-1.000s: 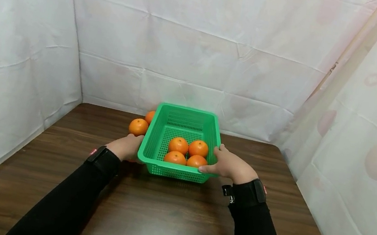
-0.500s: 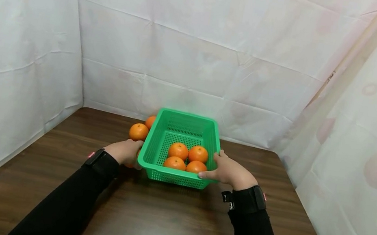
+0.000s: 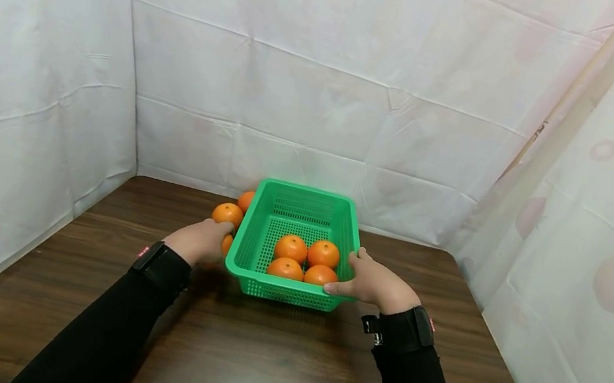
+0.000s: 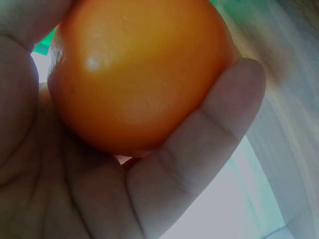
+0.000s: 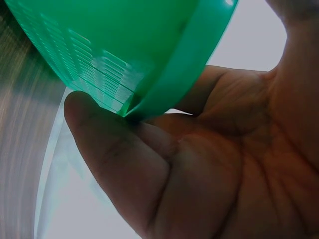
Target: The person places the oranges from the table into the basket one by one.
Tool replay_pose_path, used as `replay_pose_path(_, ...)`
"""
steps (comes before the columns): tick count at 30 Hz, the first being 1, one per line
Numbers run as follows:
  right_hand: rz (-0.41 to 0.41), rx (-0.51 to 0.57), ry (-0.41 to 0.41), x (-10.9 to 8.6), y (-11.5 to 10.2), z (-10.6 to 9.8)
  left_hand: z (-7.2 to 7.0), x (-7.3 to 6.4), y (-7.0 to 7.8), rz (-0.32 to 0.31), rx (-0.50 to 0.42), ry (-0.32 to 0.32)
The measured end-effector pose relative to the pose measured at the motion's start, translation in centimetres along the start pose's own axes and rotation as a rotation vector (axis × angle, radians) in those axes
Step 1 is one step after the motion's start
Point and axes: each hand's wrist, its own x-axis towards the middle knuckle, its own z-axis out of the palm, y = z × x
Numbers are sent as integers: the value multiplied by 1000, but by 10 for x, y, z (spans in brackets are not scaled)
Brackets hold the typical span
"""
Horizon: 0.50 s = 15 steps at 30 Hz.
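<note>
A green plastic basket (image 3: 282, 291) with perforated walls stands on the table. Inside it, near its front wall, sit several oranges (image 3: 291, 248). My right hand (image 3: 379, 283) grips the basket's front right corner, its thumb (image 3: 338, 288) lying on the front rim; in the right wrist view the fingers curl under the green rim (image 5: 174, 74). Left of the basket, my left hand (image 3: 198, 242) holds an orange (image 4: 139, 74), cupped between thumb and fingers in the left wrist view. From the head, the hand covers most of that orange. Another orange (image 3: 228, 213) lies just beyond the left hand.
One more orange (image 3: 245, 200) sits farther back, partly hidden by the basket's left wall. White cloth walls (image 3: 308, 105) enclose the dark wooden table (image 3: 268, 359) at the back and both sides. The basket's far end is close to the back cloth.
My left hand shifts slightly, and the orange in it shows more beside the basket. The right hand keeps its place at the basket's corner. The head view has tilted up a little.
</note>
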Motion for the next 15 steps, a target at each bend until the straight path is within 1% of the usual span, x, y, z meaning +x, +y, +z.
replay_pose_path(4, 2, 8, -5, 0, 1, 1, -4, -1, 3, -4, -16, 31)
replay_pose_path(9, -4, 6, 3, 0, 1, 0, -7, -6, 5, -25, -18, 79)
replay_pose_path(15, -6, 9, 2, 0, 0, 0, -10, -10, 6, -49, 10, 151)
